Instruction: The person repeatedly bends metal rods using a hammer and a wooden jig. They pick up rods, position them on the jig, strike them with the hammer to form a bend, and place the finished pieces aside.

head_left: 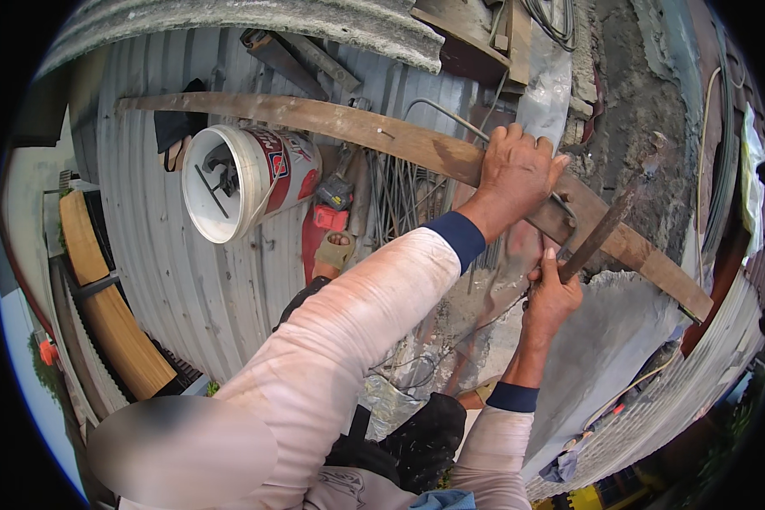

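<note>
A long, narrow wooden plank (348, 121) stretches from the upper left to the right side, with a nail sticking out of it. My left hand (518, 174) is closed over a bent metal rod (447, 116) lying across the plank. The rod comes out below the hand and ends in a hook at the plank's near edge. Just below and to the right, my right hand (554, 293) is wrapped round the handle of a hammer (602, 228). The hammer slants up and right across the plank; its rusty far end is blurred.
Left of my arms, a white bucket (251, 212) lies tipped on corrugated metal sheeting (144, 221) with tools inside. Beside it are a power tool (336, 191) and several thin metal rods (391, 183). A rough concrete wall (654, 93) runs along the right. My sandalled foot (336, 246) is below the tool.
</note>
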`<action>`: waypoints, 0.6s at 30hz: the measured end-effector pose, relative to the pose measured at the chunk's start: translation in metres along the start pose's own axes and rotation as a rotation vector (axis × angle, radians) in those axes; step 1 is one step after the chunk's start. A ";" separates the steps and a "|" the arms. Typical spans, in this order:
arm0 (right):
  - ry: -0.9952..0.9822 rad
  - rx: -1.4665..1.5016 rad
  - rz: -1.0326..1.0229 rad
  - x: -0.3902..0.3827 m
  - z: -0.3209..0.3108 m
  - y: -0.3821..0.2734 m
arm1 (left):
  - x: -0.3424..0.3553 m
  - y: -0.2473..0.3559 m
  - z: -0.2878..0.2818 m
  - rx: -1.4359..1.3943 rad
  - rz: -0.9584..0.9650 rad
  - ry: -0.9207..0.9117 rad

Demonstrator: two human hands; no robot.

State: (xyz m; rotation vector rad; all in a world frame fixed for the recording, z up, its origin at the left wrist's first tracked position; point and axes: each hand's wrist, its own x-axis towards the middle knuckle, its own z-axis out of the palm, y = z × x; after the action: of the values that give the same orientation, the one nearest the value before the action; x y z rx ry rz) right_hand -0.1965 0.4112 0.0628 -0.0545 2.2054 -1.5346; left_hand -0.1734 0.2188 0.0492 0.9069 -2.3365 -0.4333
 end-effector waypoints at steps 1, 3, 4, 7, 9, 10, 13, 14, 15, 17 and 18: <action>-0.002 -0.022 -0.010 0.001 -0.001 0.001 | -0.002 -0.003 -0.004 -0.051 0.047 0.062; -0.006 -0.067 -0.016 0.002 -0.002 0.001 | -0.005 -0.009 -0.010 -0.118 0.133 0.103; -0.013 -0.092 -0.016 0.002 -0.003 0.001 | -0.005 -0.013 -0.012 -0.133 0.170 0.087; -0.032 -0.091 -0.006 0.002 -0.005 -0.003 | -0.003 -0.020 -0.014 -0.135 0.231 0.019; -0.040 -0.095 -0.002 0.002 -0.007 -0.006 | -0.006 -0.020 -0.016 -0.134 0.208 -0.005; -0.039 -0.103 -0.010 0.004 -0.008 -0.008 | -0.009 -0.020 -0.017 -0.138 0.184 0.002; -0.046 -0.091 -0.020 0.007 -0.011 -0.011 | -0.017 -0.018 -0.018 -0.138 0.145 0.022; -0.045 -0.089 -0.014 0.008 -0.012 -0.012 | -0.019 -0.017 -0.018 -0.136 0.138 0.028; -0.060 -0.064 -0.010 0.008 -0.013 -0.013 | -0.022 -0.016 -0.019 -0.134 0.119 -0.004; -0.070 -0.037 0.025 0.008 -0.016 -0.015 | -0.026 -0.014 -0.021 -0.138 0.083 -0.070; -0.063 -0.055 0.003 0.008 -0.017 -0.016 | -0.028 -0.014 -0.022 -0.124 0.121 -0.062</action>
State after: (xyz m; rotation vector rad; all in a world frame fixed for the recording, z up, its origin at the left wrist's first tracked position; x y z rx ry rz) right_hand -0.2133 0.4180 0.0794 -0.1155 2.1975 -1.4504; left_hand -0.1360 0.2264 0.0481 0.6993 -2.3759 -0.5555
